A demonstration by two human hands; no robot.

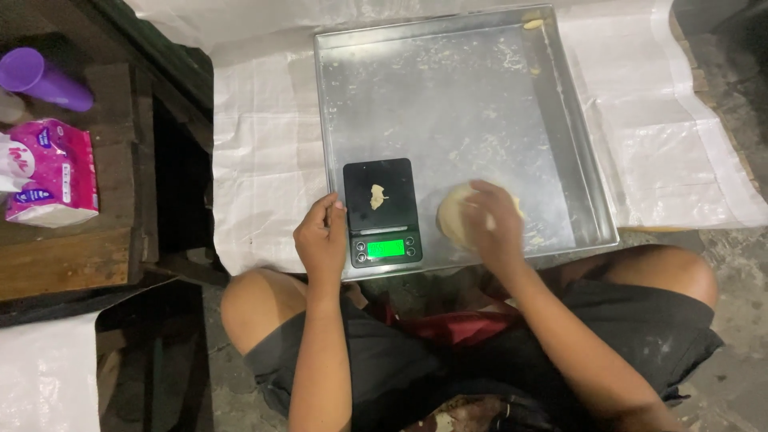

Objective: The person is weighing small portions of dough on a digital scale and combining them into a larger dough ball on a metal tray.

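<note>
A large metal tray [448,96] lies on white sheeting before my crossed legs. In its near left corner sits a small black digital scale [382,212] with a lit green display and a little scrap of dough [378,195] on its platform. My left hand [322,240] rests at the tray's near edge, fingers touching the left side of the scale. My right hand [494,224] presses down on a pale lump of dough [453,216] lying on the tray just right of the scale; the hand covers much of the lump.
Bits of dough [533,24] dot the tray's far right corner. A wooden bench [72,256] at the left holds a pink tissue pack [50,172] and a purple cylinder [44,78]. White plastic sheeting [680,152] spreads under and right of the tray; bare concrete floor [744,272] lies beyond it.
</note>
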